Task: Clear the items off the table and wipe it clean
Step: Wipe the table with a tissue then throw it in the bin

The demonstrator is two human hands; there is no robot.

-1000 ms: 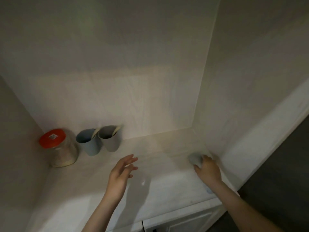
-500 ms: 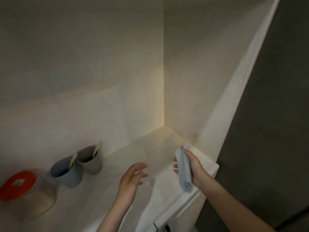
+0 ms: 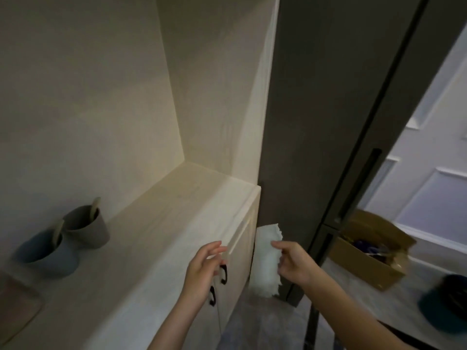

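While the right hand [image 3: 294, 263] pinches a pale cloth [image 3: 266, 261] between thumb and fingers, the cloth hangs off past the right end of the worktop [image 3: 177, 223], in front of the dark tall cabinet [image 3: 316, 122] and clear of any surface; held by its upper part so that the rest drapes down, it looks ready to be refolded or carried off rather than pressed flat for wiping. The left hand [image 3: 204, 266] hovers beside it, over the worktop's near edge, fingers loosely spread and holding nothing, probably poised to take a share of the cloth or steady it. On the left of the worktop two cups stand touching one another against the back wall, a blue cup [image 3: 49, 251] nearer and a grey-brown cup [image 3: 87, 229] just behind it, each with a pale utensil handle leaning out; pushed back like that, they leave the middle and right stretch bare for wiping, though they themselves are not yet cleared. At the near left corner a blurred flat shape shows, too indistinct to name. Below the worktop edge, cupboard doors carry dark handles [image 3: 223, 274]. To the far right on the floor sit an open cardboard box [image 3: 371, 261] and a dark round container [image 3: 447, 306], well apart from the hands.
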